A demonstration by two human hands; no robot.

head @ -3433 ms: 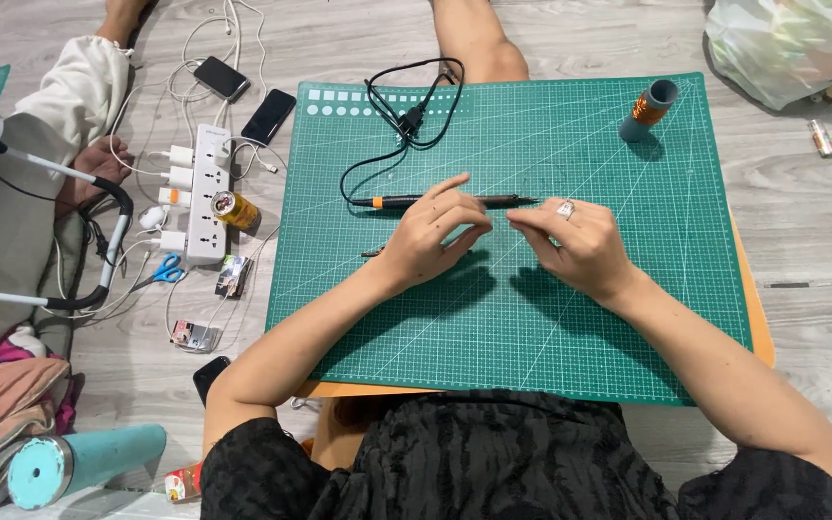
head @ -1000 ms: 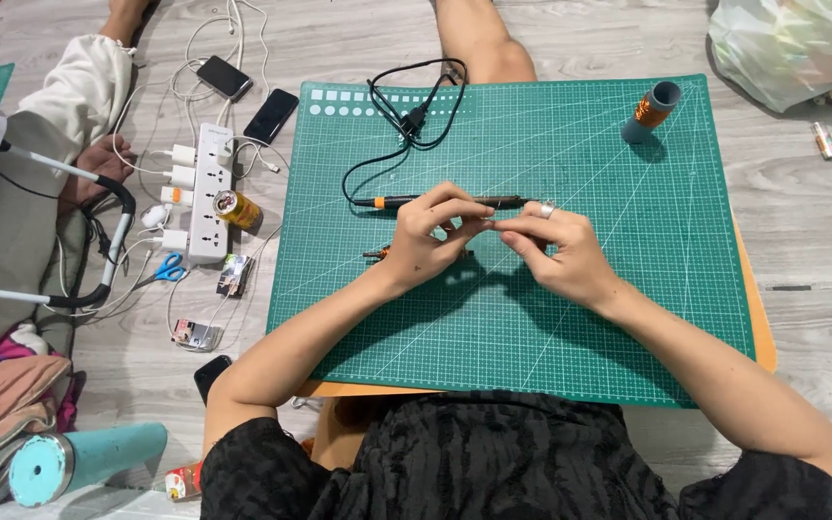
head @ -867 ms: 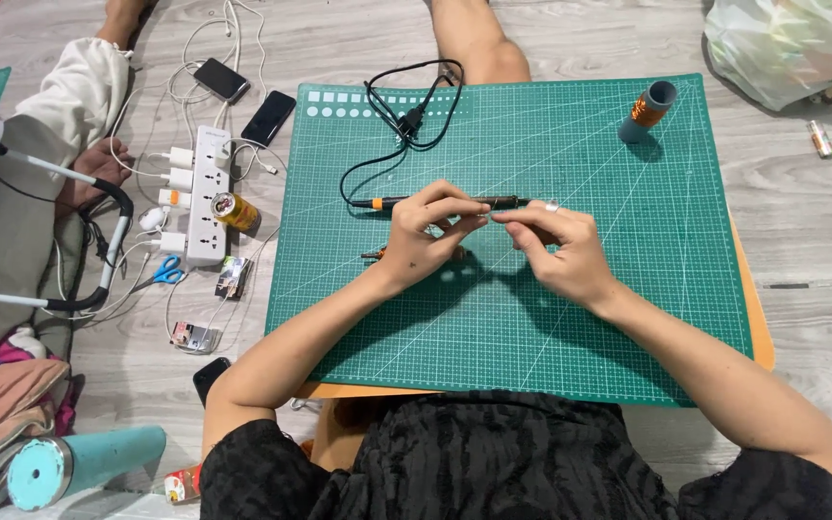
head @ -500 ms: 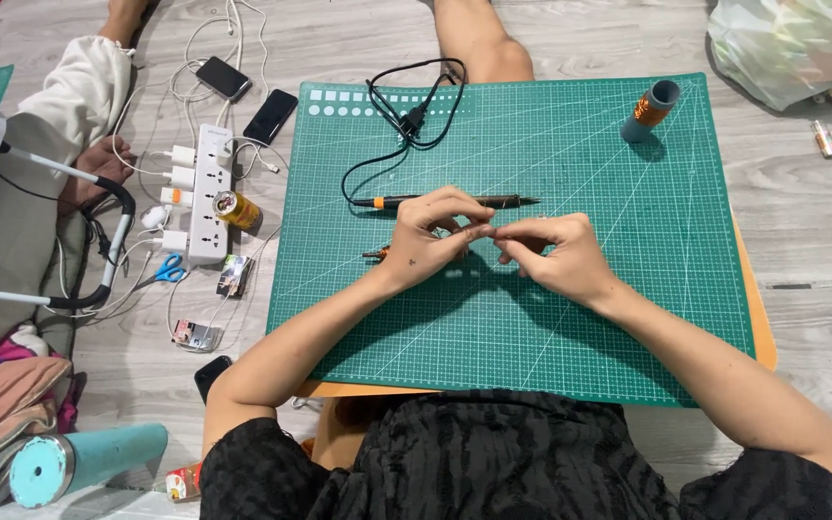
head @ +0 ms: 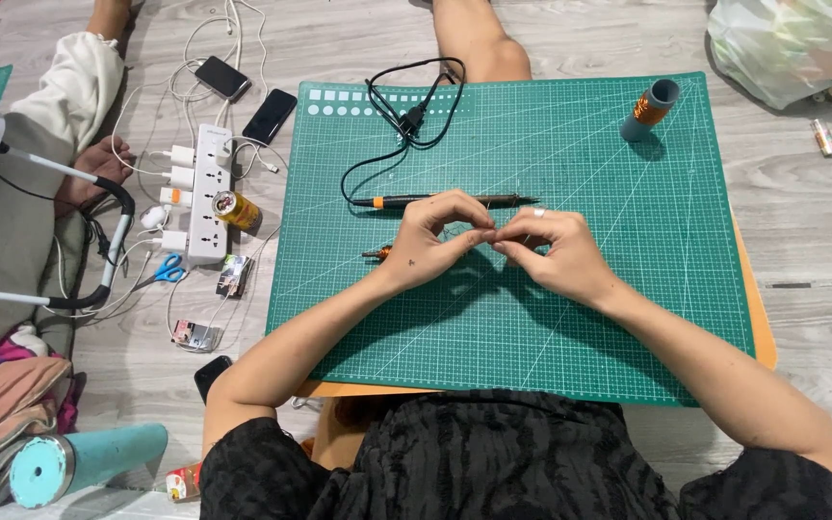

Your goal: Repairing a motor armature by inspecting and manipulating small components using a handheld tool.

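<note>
Left hand: my left hand [head: 428, 243] hovers over the middle of the green cutting mat [head: 628, 289], fingers curled narrow, tips pinched against those of the other hand; what they pinch is too small for me to tell
Right hand: my right hand [head: 553, 252] mirrors it, fingertips pinched at the meeting point, a ring on one finger
Soldering iron: the soldering iron [head: 406, 201] lies flat on the mat just beyond my knuckles, its black cable [head: 406, 116] looping toward the far edge
Small tool: a small orange-tipped tool [head: 375, 254] pokes out beside my left wrist
Wire spool: a copper wire spool [head: 649, 108] lies tilted at the mat's far right corner, well apart from both hands
Floor, left: a white power strip [head: 206, 193], two phones [head: 243, 96], blue scissors [head: 168, 271]
</note>
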